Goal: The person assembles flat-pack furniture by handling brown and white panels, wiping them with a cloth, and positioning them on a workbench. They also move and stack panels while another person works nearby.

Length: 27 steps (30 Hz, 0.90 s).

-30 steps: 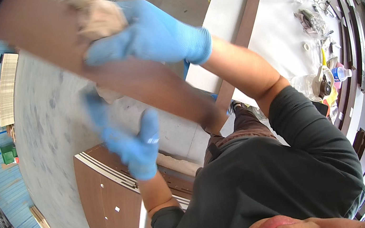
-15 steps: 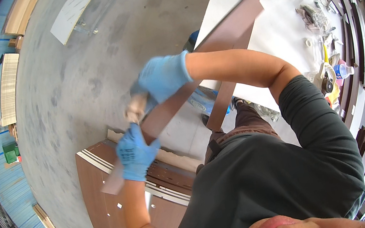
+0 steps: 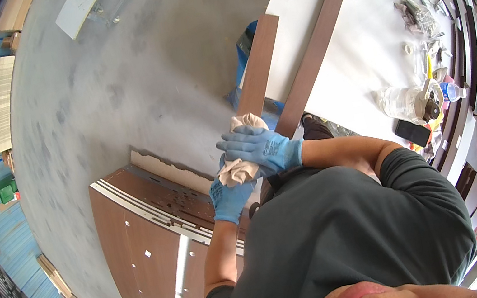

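A narrow brown board [image 3: 261, 63] slants up and away from my hands, its far end over the white table's edge. My right hand [image 3: 265, 149], in a blue glove, lies across the board with a beige cloth [image 3: 238, 172] bunched under it; the cloth shows on both sides of the fingers. Just below, my left hand [image 3: 229, 200], also gloved in blue, is closed round the board's near part, its fingers partly hidden by the cloth and the right hand. Beside this board, a second long brown board [image 3: 320, 34] rests on the white table.
The white table [image 3: 342, 90] carries a phone [image 3: 412, 132], a large clear jug [image 3: 398, 102], a water bottle [image 3: 452, 92] and plastic bags [image 3: 418, 18] toward its right side. A stack of brown panels [image 3: 141, 247] stands at lower left. Grey floor [image 3: 133, 84] stretches beyond.
Both hands have come nearer my body and to the right, with the cloth. The held board has swung steeper and drawn closer, off the second board. The phone and jug now show.
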Available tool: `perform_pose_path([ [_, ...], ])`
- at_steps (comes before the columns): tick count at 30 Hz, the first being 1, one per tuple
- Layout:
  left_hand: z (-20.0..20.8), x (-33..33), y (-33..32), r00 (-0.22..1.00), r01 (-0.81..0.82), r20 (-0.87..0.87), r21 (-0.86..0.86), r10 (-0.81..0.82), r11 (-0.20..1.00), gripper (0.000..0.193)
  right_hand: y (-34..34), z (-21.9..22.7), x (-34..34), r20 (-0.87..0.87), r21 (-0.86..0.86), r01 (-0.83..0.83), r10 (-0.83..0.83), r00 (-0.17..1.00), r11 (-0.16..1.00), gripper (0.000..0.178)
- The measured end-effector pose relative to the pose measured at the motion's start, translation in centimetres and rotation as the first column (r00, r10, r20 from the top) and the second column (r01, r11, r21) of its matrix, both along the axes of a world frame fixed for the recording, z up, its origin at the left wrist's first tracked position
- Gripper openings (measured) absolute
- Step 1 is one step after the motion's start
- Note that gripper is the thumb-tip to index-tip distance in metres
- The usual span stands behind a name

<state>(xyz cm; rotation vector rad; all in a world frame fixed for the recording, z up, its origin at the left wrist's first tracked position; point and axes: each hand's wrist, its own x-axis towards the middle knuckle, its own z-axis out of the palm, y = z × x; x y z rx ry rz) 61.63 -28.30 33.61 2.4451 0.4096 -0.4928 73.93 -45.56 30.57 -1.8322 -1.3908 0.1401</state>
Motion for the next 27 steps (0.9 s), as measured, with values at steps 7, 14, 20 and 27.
perform_pose_path([
  [7,-0.8,0.2,-1.3,0.992,-0.078,-0.1,0.023,0.08,0.997,0.092,-2.3,-8.0,11.0,0.174,-0.131,0.415,-0.391,0.904,0.9,0.062],
  [14,-1.7,-0.5,-1.6,0.994,-0.109,-0.021,0.015,0.109,0.994,0.09,-8.2,-10.7,32.9,-0.114,-0.233,0.697,-0.731,0.673,0.678,0.034],
  [20,-1.4,-0.7,-1.3,0.986,-0.109,-0.126,0.016,0.111,0.994,0.089,-7.8,-5.6,22.9,0.026,0.045,0.687,-0.688,0.725,0.725,0.043],
  [27,-1.0,-1.1,-2.5,0.974,-0.158,-0.164,-0.011,0.154,0.987,0.089,-5.0,-11.7,17.7,0.195,-0.209,0.565,-0.532,0.824,0.798,0.068],
])
